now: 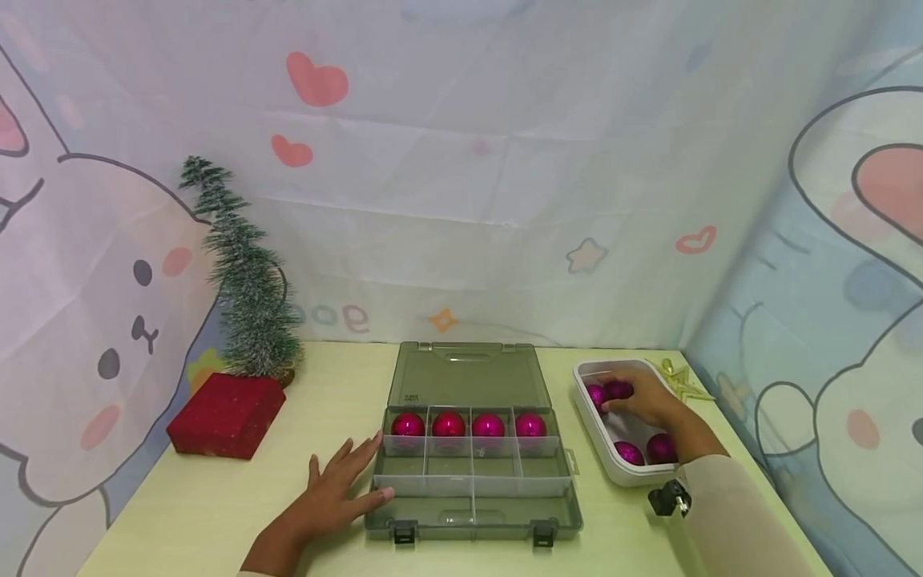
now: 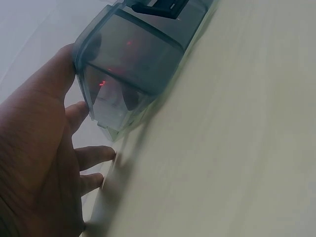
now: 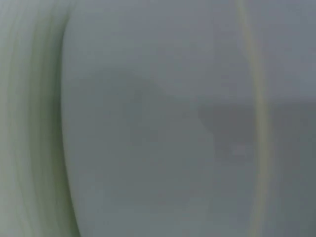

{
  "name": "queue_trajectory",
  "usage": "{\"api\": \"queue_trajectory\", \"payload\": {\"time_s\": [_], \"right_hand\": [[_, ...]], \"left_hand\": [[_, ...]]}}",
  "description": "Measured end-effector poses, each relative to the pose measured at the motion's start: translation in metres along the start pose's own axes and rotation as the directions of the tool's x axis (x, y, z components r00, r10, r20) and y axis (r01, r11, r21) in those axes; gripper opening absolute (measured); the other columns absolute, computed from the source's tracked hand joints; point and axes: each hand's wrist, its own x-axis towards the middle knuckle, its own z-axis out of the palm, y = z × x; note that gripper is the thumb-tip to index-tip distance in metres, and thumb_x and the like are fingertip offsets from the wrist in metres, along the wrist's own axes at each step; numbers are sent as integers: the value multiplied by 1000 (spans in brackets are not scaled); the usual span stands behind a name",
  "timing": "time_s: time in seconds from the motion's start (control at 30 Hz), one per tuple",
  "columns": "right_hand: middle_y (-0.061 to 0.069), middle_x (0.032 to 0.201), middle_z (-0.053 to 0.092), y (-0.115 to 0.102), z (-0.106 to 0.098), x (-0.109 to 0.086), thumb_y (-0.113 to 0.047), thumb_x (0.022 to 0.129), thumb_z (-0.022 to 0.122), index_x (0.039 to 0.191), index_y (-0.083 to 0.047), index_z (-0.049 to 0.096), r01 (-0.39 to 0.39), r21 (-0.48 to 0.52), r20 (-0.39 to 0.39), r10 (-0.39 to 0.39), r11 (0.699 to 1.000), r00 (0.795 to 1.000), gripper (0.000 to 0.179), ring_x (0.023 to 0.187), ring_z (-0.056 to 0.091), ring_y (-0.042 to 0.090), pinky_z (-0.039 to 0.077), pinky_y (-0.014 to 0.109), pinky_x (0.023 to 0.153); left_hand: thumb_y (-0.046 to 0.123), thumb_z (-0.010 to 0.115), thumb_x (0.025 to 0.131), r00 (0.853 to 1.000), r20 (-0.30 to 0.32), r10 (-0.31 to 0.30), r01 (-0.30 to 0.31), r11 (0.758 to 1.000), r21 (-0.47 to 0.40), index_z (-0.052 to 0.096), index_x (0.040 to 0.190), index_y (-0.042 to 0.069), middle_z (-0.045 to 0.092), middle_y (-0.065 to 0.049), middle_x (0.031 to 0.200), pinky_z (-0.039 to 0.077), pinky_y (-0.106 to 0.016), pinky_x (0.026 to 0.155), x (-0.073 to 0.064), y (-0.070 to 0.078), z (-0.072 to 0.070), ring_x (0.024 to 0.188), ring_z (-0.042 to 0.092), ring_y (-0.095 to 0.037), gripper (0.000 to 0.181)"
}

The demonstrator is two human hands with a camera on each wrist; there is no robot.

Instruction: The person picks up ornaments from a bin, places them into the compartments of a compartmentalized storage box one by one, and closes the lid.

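In the head view, a green-grey see-through organizer box (image 1: pixel 472 465) lies with its lid (image 1: pixel 467 377) folded back. Its rear row holds shiny pink-red balls (image 1: pixel 449 425), one per compartment. My left hand (image 1: pixel 324 497) has its fingers spread, with thumb and forefinger touching the box's left side; the left wrist view shows this hand (image 2: pixel 44 133) against the box wall (image 2: pixel 133 59). My right hand (image 1: pixel 645 397) reaches into a white tub (image 1: pixel 602 449), thumb and fingers around a dark purple ball (image 1: pixel 618 390). Other purple balls (image 1: pixel 629 453) lie in the tub. The right wrist view shows only a blurred pale surface.
At the left, a small frosted artificial tree (image 1: pixel 248 280) stands behind a red block (image 1: pixel 227 415). Gold star ornaments (image 1: pixel 681 381) lie behind the tub at the right. A printed cloth (image 1: pixel 469 200) hangs around the pale yellow table (image 1: pixel 180 513).
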Motion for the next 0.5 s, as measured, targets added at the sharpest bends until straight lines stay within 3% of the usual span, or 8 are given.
{"api": "queue_trajectory", "payload": {"time_s": [0.13,0.27,0.5], "right_hand": [[14,145,73,2,2,1,-10,88,91,136,-19,80,25,-51,-6,-25,998,1000,50,140,62,40,50,60,116],[12,142,76,2,3,1,-7,86,91,133,-18,81,45,-88,-17,-47,995,999,49,139,63,39,52,58,116],[11,126,81,4,4,1,-4,87,89,127,-12,83,40,-48,-26,-41,998,999,41,114,68,24,60,42,98]], "left_hand": [[56,71,102,1000,-5,1,-1,1000,3,24,176,25,30,-13,181,-20,-89,117,-1,1,0,169,8,-56,93],[57,71,101,1000,-8,-1,2,1000,7,24,176,26,31,-13,181,-20,-89,118,-1,2,1,169,8,-55,94],[57,71,101,1000,-17,2,-2,1000,13,25,176,26,32,-13,180,-19,-89,117,0,2,1,168,9,-56,94]]}}
